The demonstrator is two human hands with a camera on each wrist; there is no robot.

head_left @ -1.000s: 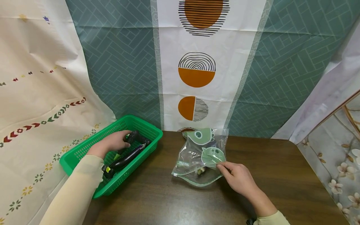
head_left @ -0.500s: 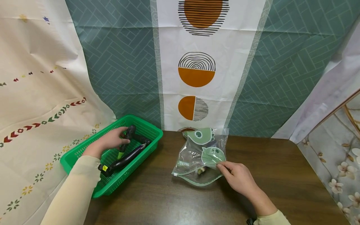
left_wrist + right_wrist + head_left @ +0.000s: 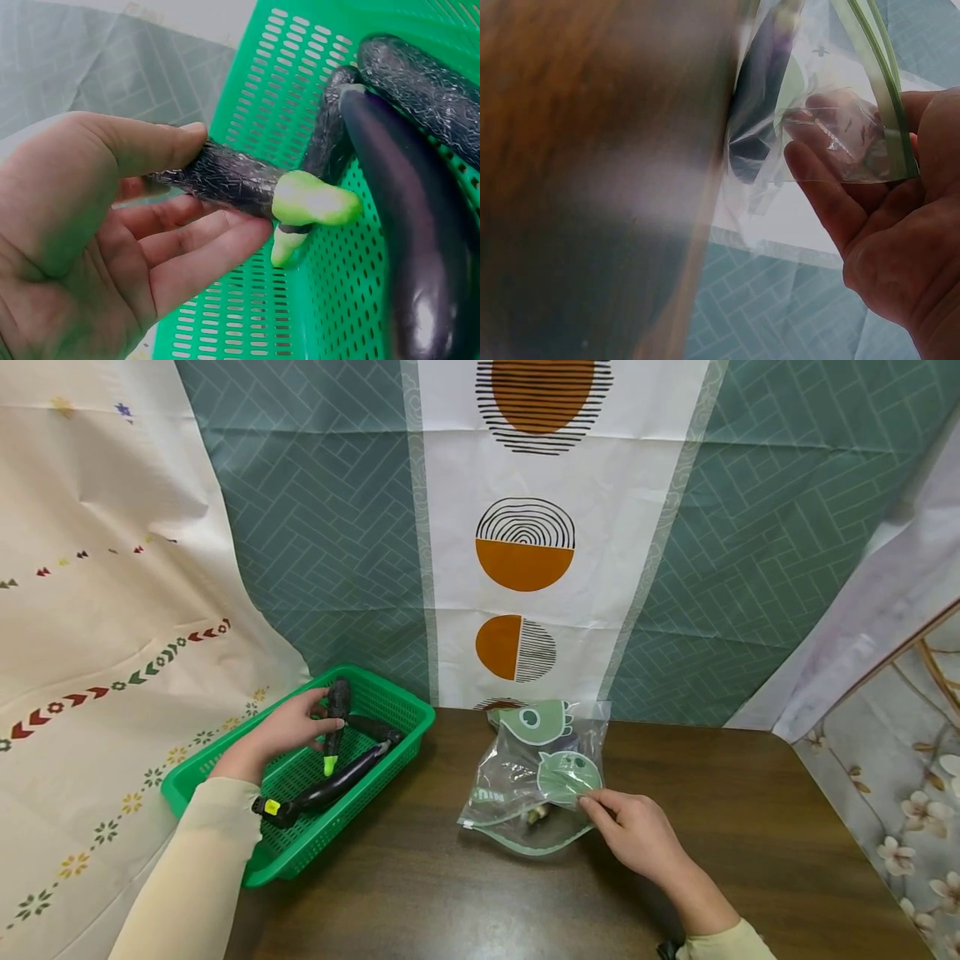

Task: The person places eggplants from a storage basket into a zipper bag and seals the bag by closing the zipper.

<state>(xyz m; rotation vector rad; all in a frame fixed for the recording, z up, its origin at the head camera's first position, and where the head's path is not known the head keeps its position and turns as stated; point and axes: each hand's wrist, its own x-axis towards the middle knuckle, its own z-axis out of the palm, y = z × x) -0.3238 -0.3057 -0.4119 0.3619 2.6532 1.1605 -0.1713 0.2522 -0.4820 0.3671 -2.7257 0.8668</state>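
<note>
Head view, lower left: the left hand (image 3: pixel 288 731) pinches a green-tipped dark vegetable (image 3: pixel 339 697) over the green basket (image 3: pixel 390 689), where a lopsided hold could drop it, while right of centre the right hand (image 3: pixel 636 833), pinching one edge only, could let the clear bag (image 3: pixel 510 772) sag shut.

The left grip (image 3: pixel 105 225) holds a dark, rough-skinned vegetable (image 3: pixel 236 180), thumb above and fingers below; its bright green stem end faces the right of the view. Behind it, a second similar vegetable (image 3: pixel 328 131) lies inside a green perforated basket (image 3: pixel 247 120). Also inside: a glossy purple eggplant (image 3: pixel 412 232) and a third rough, dark vegetable (image 3: pixel 424 94). Patterned grey-green cloth (image 3: pixel 150 67) shows at upper left.
</note>
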